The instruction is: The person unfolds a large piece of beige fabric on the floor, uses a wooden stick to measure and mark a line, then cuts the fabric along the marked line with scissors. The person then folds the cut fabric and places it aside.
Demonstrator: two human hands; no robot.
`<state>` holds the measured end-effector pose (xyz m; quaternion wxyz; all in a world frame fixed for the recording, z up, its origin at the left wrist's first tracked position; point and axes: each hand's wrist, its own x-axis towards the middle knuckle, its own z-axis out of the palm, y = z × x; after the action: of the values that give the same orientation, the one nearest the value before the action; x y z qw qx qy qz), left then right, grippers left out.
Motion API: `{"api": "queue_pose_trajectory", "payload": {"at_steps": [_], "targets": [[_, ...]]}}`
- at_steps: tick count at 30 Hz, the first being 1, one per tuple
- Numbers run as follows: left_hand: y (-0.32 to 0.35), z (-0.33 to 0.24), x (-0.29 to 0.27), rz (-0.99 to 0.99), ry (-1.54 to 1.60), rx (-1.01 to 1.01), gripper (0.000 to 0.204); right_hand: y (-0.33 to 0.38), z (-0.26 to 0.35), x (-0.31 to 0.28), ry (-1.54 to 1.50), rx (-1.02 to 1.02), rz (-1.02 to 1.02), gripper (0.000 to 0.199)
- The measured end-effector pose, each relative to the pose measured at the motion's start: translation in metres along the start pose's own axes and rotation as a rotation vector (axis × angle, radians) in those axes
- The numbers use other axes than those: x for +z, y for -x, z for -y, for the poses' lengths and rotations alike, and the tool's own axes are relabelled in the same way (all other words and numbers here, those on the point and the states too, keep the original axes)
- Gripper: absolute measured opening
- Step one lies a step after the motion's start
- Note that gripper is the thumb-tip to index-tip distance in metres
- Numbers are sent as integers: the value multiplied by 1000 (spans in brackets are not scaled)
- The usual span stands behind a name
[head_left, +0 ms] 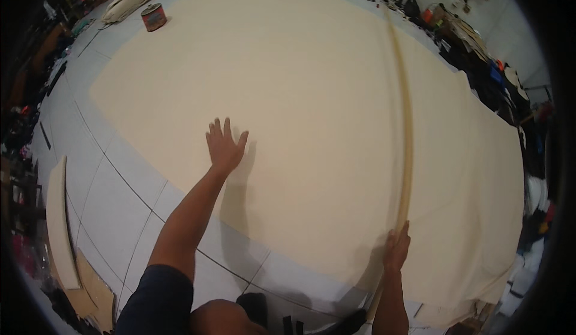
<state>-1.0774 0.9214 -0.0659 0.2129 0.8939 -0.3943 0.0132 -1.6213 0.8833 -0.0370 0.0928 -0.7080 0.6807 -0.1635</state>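
Observation:
A large sheet of cream cloth [300, 95] lies spread across the tiled floor. Over its left part my left hand [227, 150] is stretched out with the fingers apart and nothing in it; whether the palm presses on the cloth I cannot tell. My right hand [397, 248] is closed on the near part of a long tan pole [405, 113]. From there the pole runs away over the cloth toward its far right edge. To the right of the pole the cloth is a little wrinkled.
A red and dark tin [154, 18] stands at the far left beside folded cream cloth [131, 0]. Cut boards [63, 233] lie at the near left. Clutter lines both sides, with a black bag [411, 7] at the far right. White floor tiles [114, 197] border the cloth.

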Motion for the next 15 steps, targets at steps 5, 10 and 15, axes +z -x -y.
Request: {"api": "queue_pose_trajectory", "payload": {"at_steps": [5, 10, 15], "targets": [[-60, 10, 27, 23, -171, -192, 83, -80, 159, 56, -31, -318, 232, 51], [-56, 6, 38, 24, -153, -179, 83, -161, 302, 123, 22, -588, 332, 48], [-61, 0, 29, 69, -127, -187, 82, -249, 364, 181, 142, -688, 277, 49]]}}
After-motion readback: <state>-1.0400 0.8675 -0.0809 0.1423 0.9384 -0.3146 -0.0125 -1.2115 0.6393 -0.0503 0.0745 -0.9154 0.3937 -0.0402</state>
